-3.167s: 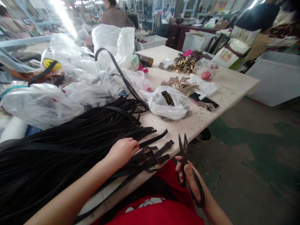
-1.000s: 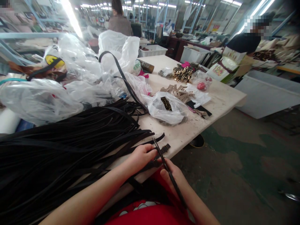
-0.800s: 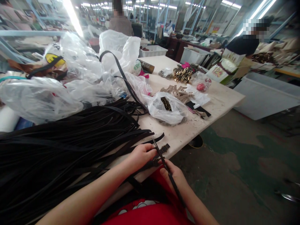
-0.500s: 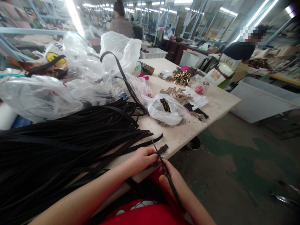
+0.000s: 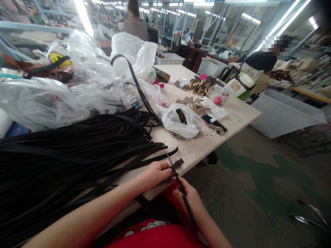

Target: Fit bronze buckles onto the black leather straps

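Observation:
My left hand (image 5: 159,170) is closed, pinching a black strap near the table's front edge. Just past its fingertips a dark buckle (image 5: 178,163) sits on a strap end. Close beside it, to the right and lower, my right hand (image 5: 190,194) is closed around a pair of scissors (image 5: 171,164). Their thin blades point up and away, passing by the left fingertips. A long dark strip (image 5: 190,210) runs down across the right hand toward the wrist; what it belongs to is unclear. Left of both hands lies a large bundle of black straps (image 5: 77,148).
An open plastic bag (image 5: 181,124) with small metal pieces lies ahead on the table (image 5: 240,115). Beyond it are gold buckles (image 5: 200,86) and beige scraps (image 5: 192,102). Clear bags (image 5: 43,103) are heaped at left. A white bin (image 5: 284,113) stands right. Two people work farther off.
The scissor blades now show a narrow gap between them. Both hands stay nearly in place, and the view has shifted slightly.

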A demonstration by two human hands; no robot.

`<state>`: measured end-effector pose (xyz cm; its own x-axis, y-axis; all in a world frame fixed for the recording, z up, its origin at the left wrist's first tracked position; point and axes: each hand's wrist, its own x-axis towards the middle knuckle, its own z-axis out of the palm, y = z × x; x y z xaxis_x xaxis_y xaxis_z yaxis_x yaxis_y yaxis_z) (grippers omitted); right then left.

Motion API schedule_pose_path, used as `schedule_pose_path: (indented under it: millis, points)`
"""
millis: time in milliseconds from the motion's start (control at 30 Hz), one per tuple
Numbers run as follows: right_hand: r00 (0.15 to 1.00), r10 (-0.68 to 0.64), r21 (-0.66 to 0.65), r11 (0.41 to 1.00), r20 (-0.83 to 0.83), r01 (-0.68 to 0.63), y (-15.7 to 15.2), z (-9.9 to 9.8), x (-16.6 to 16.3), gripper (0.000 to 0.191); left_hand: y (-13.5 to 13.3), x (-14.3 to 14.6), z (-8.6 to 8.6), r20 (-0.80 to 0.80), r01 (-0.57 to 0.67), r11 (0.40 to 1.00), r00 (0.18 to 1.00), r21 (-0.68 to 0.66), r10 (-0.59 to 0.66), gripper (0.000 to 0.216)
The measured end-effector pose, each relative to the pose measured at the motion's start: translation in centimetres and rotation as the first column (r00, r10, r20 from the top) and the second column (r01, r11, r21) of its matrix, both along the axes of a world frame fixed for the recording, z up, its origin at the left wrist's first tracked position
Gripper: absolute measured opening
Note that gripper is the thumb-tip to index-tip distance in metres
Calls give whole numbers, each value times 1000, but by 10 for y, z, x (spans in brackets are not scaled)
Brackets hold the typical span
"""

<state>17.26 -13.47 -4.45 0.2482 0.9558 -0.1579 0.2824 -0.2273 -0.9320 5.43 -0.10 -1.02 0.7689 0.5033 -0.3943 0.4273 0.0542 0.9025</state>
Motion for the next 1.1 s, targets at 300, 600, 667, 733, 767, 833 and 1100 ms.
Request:
schedule_pose_path:
  millis: [300,600,667,733,767,833,1100]
  points:
    - [1000,-9,-13,1000,9,9,0,-8,-1,51,-1,0,4,-19,30,999,999,-24,-31,27]
    - [999,26,-12,1000,-29,-26,-1,0,0,56,1,0,2,-17,82,996,997,33,-81,26]
    - [998,39,-1,999,-48,-39,0,1,-1,62,0,1,1,-3,107,992,994,66,-107,25]
    - [998,28,8,1000,-52,-28,1,0,-2,59,0,2,0,16,115,990,993,77,-117,26]
    - [999,21,11,1000,-49,-20,2,-1,-2,55,0,2,-1,18,114,991,993,71,-116,26]
    - [999,9,25,1000,-46,-8,2,-4,-2,49,0,1,-3,11,105,994,994,42,-105,28]
    - [999,29,29,999,-37,-28,-1,-8,1,49,0,0,-3,-34,136,991,990,-13,-136,33]
